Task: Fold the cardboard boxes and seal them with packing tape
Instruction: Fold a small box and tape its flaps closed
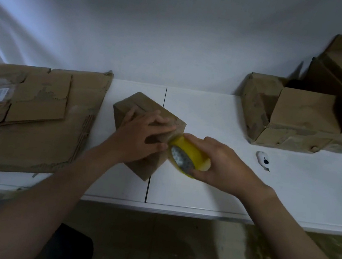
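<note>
White table bears small closed brown box, corner-on, scuffed.

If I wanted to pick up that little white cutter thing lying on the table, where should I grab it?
Probably around the rounded white body of the cutter, coming straight down from above with finger and thumb on its two long sides. It lies flat on the white table with open space around it. Its narrow, pointed-looking end faces the table's front edge, so keep fingers off that tip.
</note>
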Demonstrator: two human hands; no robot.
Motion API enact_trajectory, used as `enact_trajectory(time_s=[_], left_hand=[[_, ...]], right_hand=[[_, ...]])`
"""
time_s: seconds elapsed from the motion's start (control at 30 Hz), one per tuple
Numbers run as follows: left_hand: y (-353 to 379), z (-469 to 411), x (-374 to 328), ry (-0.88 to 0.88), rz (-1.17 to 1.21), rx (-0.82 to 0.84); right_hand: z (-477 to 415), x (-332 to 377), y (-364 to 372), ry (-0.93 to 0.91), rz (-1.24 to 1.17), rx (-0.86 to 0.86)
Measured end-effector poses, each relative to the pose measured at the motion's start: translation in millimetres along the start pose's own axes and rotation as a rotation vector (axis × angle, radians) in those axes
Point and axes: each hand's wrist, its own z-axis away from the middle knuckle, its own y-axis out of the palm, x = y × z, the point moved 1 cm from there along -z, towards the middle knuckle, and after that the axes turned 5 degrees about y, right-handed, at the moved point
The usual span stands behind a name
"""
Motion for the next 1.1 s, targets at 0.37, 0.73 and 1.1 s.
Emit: enact_trajectory(time_s=[0.37,0.73,1.1], left_hand=[[-11,16,25,-0.305,0.257,-0.105],[-19,31,-3,-0.368,0.386,-0.164],[-26,103,-67,-0.381,0.575,-0.192]], right_hand=[[-54,16,8,0.033,-0.276,-0.212],[-66,48,21,0.214,-0.596,0.026],[10,85,27,0.22,-0.38,-0.023]])
